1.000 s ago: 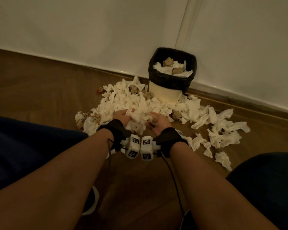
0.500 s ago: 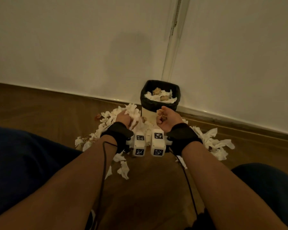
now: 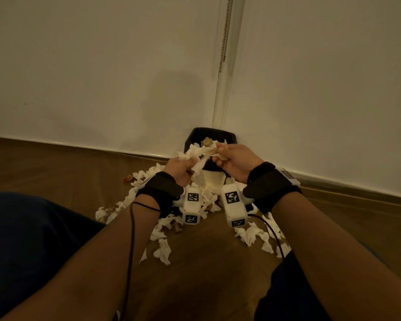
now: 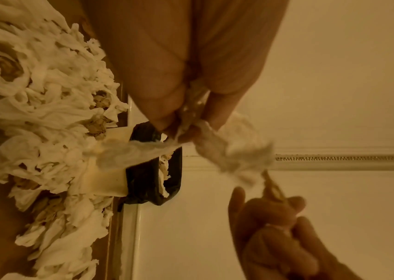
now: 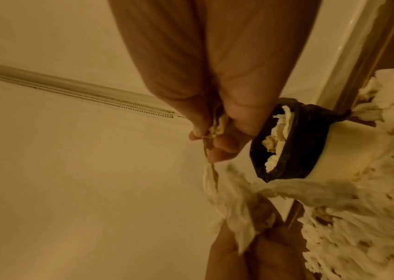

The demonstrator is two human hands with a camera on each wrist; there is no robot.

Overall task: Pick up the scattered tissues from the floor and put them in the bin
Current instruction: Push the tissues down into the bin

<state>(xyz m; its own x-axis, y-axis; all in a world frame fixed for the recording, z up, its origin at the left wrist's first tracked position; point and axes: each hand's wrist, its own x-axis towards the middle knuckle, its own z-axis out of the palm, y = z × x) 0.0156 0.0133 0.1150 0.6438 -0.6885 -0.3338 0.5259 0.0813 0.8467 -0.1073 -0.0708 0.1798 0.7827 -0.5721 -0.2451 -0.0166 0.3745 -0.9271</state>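
**A:** Tissues [image 3: 162,230], where?

**B:** Mostly strewn over the wooden floor [image 3: 56,177], heaped at the foot of the pale wall [image 3: 102,66] and all around the base of the bin [image 3: 196,136]. Crumpled and white, with brownish scraps mixed in.

**A:** And the bin?

**B:** Upright against the wall, below a vertical seam. Cream body, with a black liner [image 3: 232,137] folded over the rim. Already holding white and brown tissue, as seen from the right wrist view.

**A:** Lifted off the floor yet?

**B:** Partly. A bunch [image 3: 196,154] raised and stretched between both hands, just in front of the bin's rim and about level with it, with one strip trailing down toward the heap.

**A:** Grip of the left hand [image 3: 180,169]?

**B:** Closed around the near end of the bunch, with thumb and fingers curled and pinching the paper.

**A:** Right hand [image 3: 235,162]?

**B:** Likewise clenched, with fingertips nipping a thin, twisted, brownish end of the same bunch. Held slightly higher and nearer the bin than the left.

**A:** On the wrists?

**B:** Black straps [image 3: 271,184], each bearing a white camera block [image 3: 191,205] with black-and-white square markers, and dark cables back along the forearms.

**A:** Smallest?

**B:** Bead chain [image 3: 225,31], hanging along the seam above the bin.
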